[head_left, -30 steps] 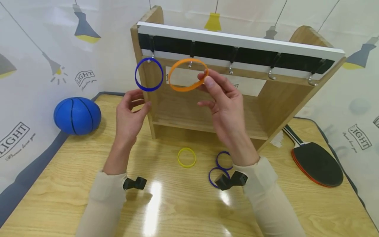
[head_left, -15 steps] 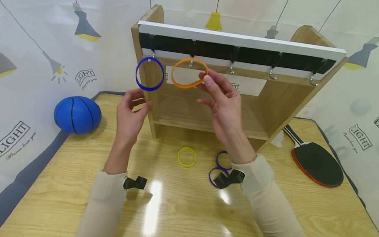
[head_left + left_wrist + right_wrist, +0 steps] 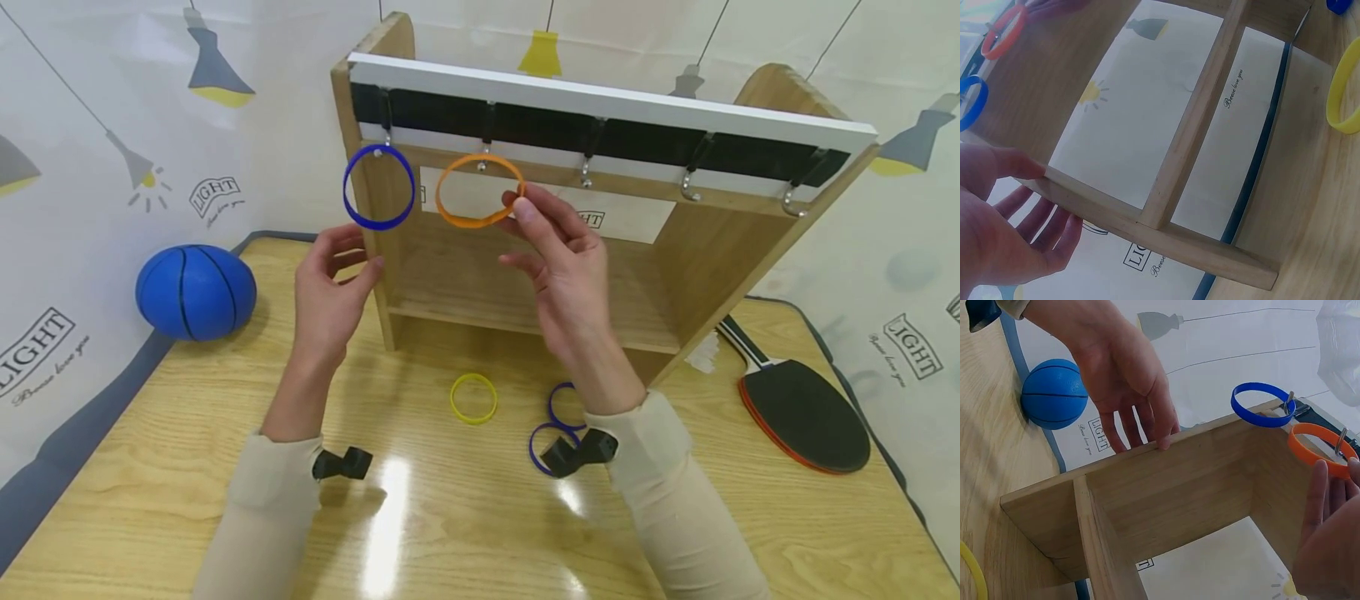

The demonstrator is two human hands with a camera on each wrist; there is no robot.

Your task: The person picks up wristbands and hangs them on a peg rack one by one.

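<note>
My right hand (image 3: 573, 271) pinches an orange silicone wristband (image 3: 468, 223) between thumb and fingers, level with the second hook (image 3: 482, 165) from the left. In the right wrist view the orange band (image 3: 1300, 430) surrounds that hook's tip; whether it bears on the hook I cannot tell. A blue wristband (image 3: 377, 224) hangs from the leftmost hook. Below it, my left hand (image 3: 330, 292) holds the left side panel of the wooden rack (image 3: 517, 312). In the left wrist view the thumb lies on the panel's edge and the left hand's fingers (image 3: 1054, 228) curl behind it.
A yellow wristband (image 3: 473, 422) lies on the table (image 3: 450, 517) before the rack. Two more blue bands (image 3: 531, 446) lie partly under the right wrist. A blue ball (image 3: 197, 292) sits left, table tennis bats (image 3: 810, 417) right. Several hooks run along the rack's top.
The orange wristband has shifted slightly right, then down a little, and looks rounder. My right hand has moved slightly left and still pinches it. The left hand keeps its place.
</note>
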